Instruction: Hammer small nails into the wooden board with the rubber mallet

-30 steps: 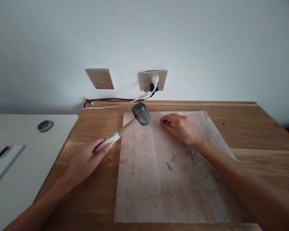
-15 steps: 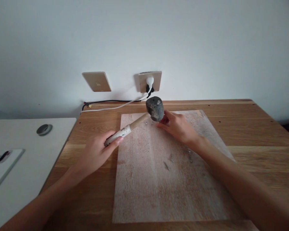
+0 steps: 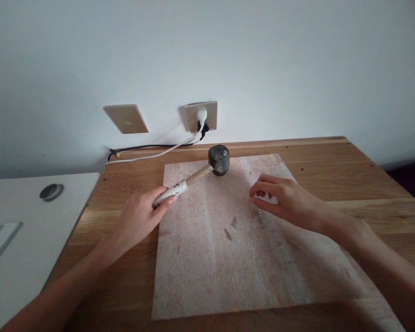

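My left hand (image 3: 143, 207) is wrapped round the white-wrapped end of a rubber mallet (image 3: 196, 176). The mallet's dark, scuffed head is over the far part of a pale wooden board (image 3: 193, 258); whether it touches the board I cannot tell. My right hand (image 3: 280, 198) hovers over the board's right side, fingers curled, with a small gap between thumb and forefinger. Nothing shows in its grasp. Just below it lie small metal pieces (image 3: 262, 223), like nails or screws. Two more, a nail-like piece (image 3: 228, 234) and another (image 3: 234, 222), lie near the board's middle.
Under the board is a brown wooden table (image 3: 332, 184) against a white wall. A socket (image 3: 210, 115) with plugs feeds a white cable (image 3: 141, 159) and a black one along the table's back edge. On the left stands a white desk (image 3: 24, 193) with a round grommet (image 3: 50, 191).
My right hand has moved from beside the mallet head toward me and to the right, near the small metal pieces. My left hand keeps its hold on the mallet. The view has shifted slightly.
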A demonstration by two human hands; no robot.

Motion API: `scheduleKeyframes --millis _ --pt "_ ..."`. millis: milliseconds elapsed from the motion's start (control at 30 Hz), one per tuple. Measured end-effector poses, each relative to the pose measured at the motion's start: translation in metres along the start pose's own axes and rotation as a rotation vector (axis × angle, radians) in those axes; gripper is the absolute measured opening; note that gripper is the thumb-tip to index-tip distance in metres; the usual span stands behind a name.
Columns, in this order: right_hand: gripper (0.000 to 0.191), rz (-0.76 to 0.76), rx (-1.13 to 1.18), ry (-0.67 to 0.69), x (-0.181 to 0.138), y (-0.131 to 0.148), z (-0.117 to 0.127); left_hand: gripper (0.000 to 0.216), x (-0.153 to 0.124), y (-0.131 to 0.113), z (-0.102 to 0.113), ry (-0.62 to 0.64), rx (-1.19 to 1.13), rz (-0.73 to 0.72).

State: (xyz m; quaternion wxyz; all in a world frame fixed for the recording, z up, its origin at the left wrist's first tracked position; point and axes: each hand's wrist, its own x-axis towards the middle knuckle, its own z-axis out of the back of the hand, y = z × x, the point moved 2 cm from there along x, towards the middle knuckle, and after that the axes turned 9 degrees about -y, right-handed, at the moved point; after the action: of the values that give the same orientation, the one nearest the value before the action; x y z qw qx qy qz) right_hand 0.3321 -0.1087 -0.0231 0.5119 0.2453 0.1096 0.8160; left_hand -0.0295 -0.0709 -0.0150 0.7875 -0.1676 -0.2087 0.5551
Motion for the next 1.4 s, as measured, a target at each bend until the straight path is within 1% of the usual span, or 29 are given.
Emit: scheduleKeyframes --millis 133,200,267,367,467,567,633,700,800,967,1100,1233,1400 --pt "0.014 -0.037 0.01 0.173 -0.01 0.006 0.003 0.042 0.001 0.0 0.002 0.0 -0.041 0.01" --pt "0.016 -0.038 0.031 0.212 -0.01 0.006 0.001 0.042 0.0 0.0 0.004 -0.013 -0.062 0.026" --pt "0.017 -0.038 0.058 0.215 -0.006 0.004 -0.002 0.042 -0.003 0.001 0.006 -0.031 -0.066 0.043" --pt "0.015 -0.088 0.116 0.179 0.006 -0.002 -0.005 0.041 -0.011 0.006 0.009 -0.046 -0.059 0.061" --pt "0.013 -0.154 0.169 0.052 0.024 -0.007 -0.007 0.043 -0.023 0.013 0.013 -0.07 -0.042 0.087" --pt "0.01 -0.126 0.146 -0.092 0.045 -0.009 -0.011 0.043 -0.035 0.02 0.016 -0.102 -0.028 0.113" --pt "0.016 -0.092 0.1 -0.125 0.057 -0.009 -0.016 0.042 -0.042 0.023 0.018 -0.105 -0.03 0.127" --pt "0.02 -0.074 0.053 -0.121 0.066 -0.008 -0.021 0.041 -0.046 0.026 0.019 -0.105 -0.033 0.144" --pt "0.022 -0.071 0.003 -0.098 0.074 -0.008 -0.028 0.04 -0.05 0.03 0.02 -0.108 -0.044 0.153" --pt "0.027 -0.089 -0.012 -0.08 0.077 -0.009 -0.036 0.04 -0.053 0.039 0.019 -0.092 -0.077 0.163" --pt "0.03 -0.069 -0.079 -0.059 0.079 -0.007 -0.039 0.04 -0.052 0.04 0.019 -0.089 -0.061 0.158" --pt "0.026 -0.033 -0.107 -0.055 0.079 -0.006 -0.042 0.043 -0.051 0.039 0.019 -0.079 -0.053 0.164" --pt "0.023 -0.055 -0.069 -0.112 0.074 -0.015 -0.045 0.041 -0.05 0.037 0.019 -0.073 -0.05 0.146"
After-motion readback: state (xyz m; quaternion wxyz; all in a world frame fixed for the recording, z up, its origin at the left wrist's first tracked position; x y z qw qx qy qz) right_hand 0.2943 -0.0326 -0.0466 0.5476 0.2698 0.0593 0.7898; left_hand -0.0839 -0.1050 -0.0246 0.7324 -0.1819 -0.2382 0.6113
